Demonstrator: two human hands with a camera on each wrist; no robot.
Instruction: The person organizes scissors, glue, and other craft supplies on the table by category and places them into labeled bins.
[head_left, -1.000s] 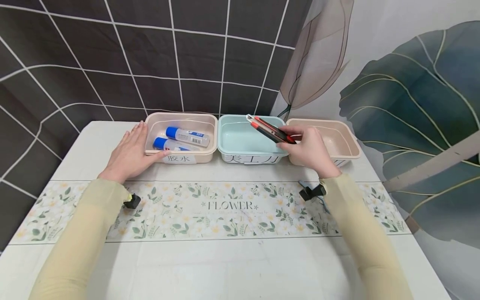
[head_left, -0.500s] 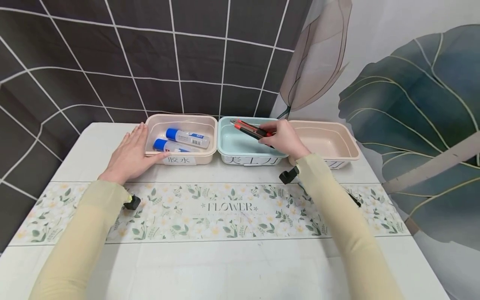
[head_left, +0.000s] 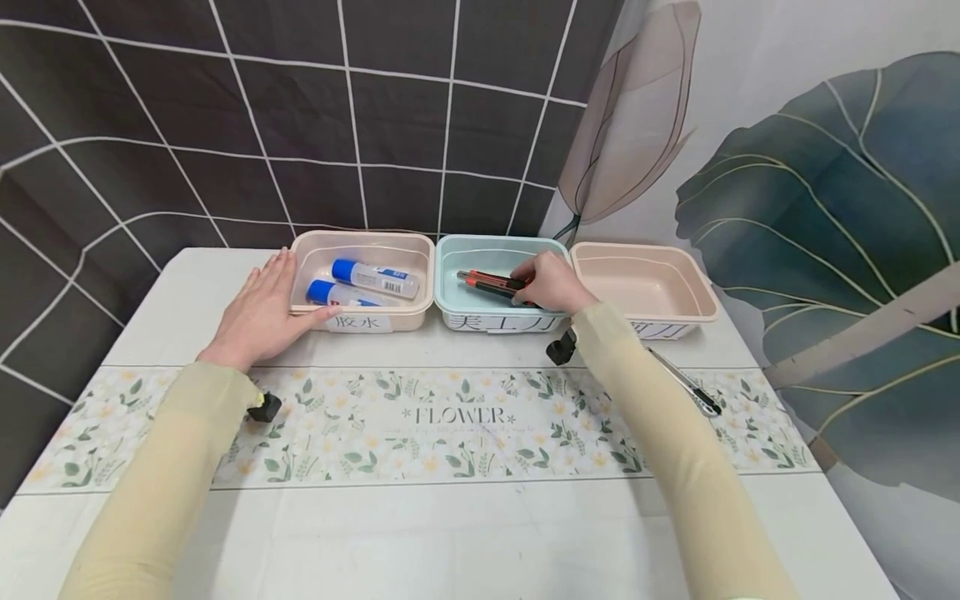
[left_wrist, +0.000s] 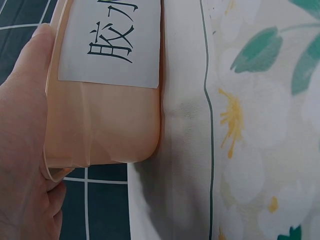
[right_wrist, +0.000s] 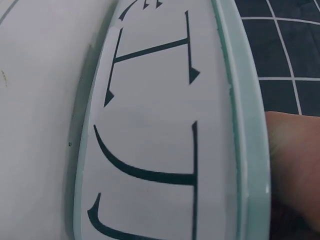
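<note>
My right hand (head_left: 553, 285) pinches a red-and-black utility knife (head_left: 491, 283), its tip pointing left. Hand and knife are down inside the light-blue bin (head_left: 502, 245); whether a second knife lies alongside is hard to tell. In the right wrist view, the labelled front of the blue bin (right_wrist: 150, 115) hides most of that hand. My left hand (head_left: 258, 308) rests with straight fingers along the left end of a pink bin (head_left: 412, 317), thumb on its front rim. Two clear glue bottles (head_left: 382, 277) with blue caps lie in that pink bin.
Another pink bin (head_left: 652, 287) stands right of the blue one, its label partly covered by my sleeve. A slim silver-and-black tool (head_left: 693, 392) lies on the table, partly hidden by my right forearm. Behind the bins hangs a dark gridded cloth (head_left: 397, 117).
My right hand has carried the utility knife leftward from the blue bin's right edge, then lowered it inside. The forearm's shift exposes more of the silver-and-black tool. My left hand stays put.
</note>
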